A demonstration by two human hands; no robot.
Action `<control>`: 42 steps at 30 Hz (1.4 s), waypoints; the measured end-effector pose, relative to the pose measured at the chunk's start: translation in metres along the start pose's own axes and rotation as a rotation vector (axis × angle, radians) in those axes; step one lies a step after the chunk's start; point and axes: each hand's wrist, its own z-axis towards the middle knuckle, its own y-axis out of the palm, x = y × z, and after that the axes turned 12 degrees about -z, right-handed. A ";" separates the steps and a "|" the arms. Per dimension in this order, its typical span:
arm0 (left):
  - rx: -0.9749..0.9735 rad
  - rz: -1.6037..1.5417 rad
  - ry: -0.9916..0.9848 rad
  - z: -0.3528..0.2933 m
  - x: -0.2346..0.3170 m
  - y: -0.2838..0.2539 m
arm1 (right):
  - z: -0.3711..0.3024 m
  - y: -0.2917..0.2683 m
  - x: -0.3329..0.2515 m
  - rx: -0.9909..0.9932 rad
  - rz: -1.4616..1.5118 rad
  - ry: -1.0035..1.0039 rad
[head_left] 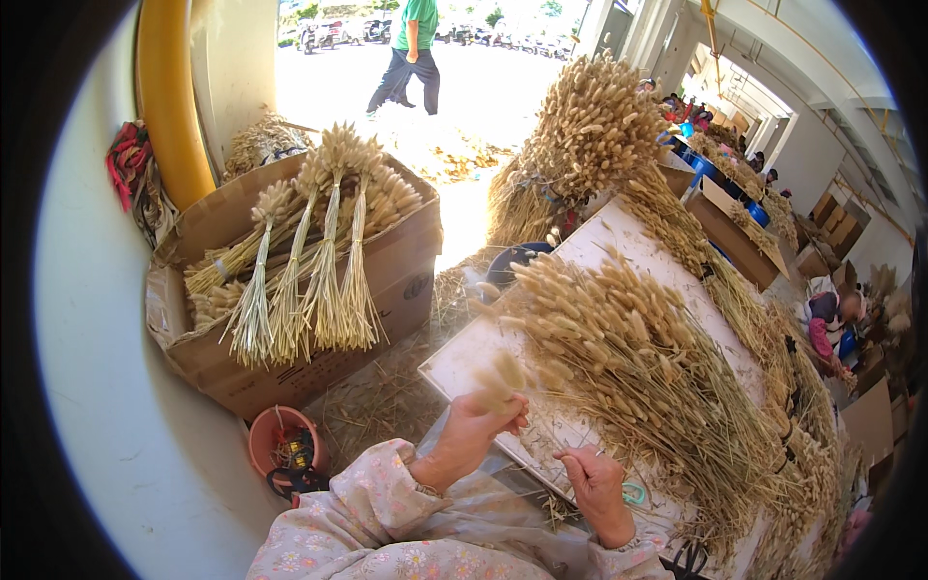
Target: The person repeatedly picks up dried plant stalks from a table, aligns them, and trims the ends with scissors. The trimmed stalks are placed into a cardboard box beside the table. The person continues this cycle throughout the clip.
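Observation:
In front of my body, my left hand [472, 437] is closed around a few dried bunny-tail grass stems, their fluffy heads [499, 379] rising blurred above the fingers. My right hand [597, 491] is lower and to the right, at the near edge of the white table [599, 237]. Its thumb presses on curled fingers; whatever it may pinch is too thin to make out. Beside that hand lies a mint-green loop handle [633, 493]. A large spread of loose bunny-tail grass [648, 358] covers the table just beyond both hands, heads toward the left.
A cardboard box [377, 275] at left holds several tied grass bunches [338, 222]. Near it stands a pink bucket [288, 440] with small items. A big upright sheaf [590, 126] stands behind the table. A person in green [414, 48] walks outside; others work at far right.

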 end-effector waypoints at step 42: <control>0.147 0.229 0.121 -0.007 -0.001 -0.001 | -0.011 0.012 0.012 0.109 -0.101 0.018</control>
